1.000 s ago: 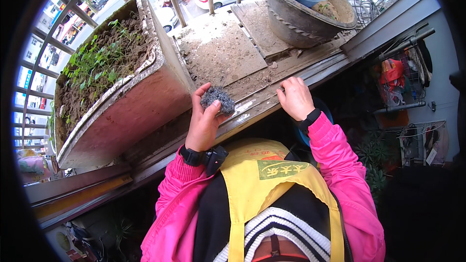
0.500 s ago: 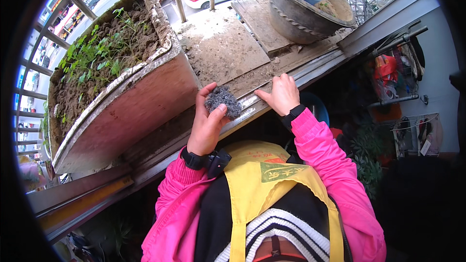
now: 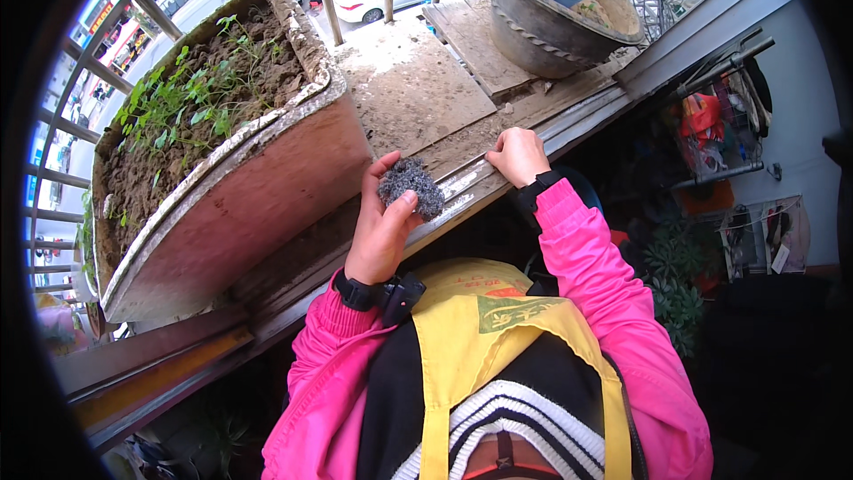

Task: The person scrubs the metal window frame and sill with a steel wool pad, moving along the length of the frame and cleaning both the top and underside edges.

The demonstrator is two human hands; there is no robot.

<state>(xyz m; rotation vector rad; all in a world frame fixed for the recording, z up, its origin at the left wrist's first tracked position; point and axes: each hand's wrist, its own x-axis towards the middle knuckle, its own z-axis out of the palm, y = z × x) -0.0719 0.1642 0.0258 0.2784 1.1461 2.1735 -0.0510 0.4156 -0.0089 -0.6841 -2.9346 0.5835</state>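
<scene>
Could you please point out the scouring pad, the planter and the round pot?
Scouring pad (image 3: pixel 412 184), head view: middle of its grey surface.
Planter (image 3: pixel 251 200), head view: its pinkish side wall.
Round pot (image 3: pixel 542 28), head view: its dark outer wall.

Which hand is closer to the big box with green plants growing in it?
Left. The left hand, holding a grey scrubber, is close to the right end of the planter box. The right hand is farther right, at the ledge.

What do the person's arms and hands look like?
The sleeves are bright pink with gathered cuffs. The left hand and right hand wear no gloves. Each wrist has a black band; a chunky black block sits beside the left one.
</scene>
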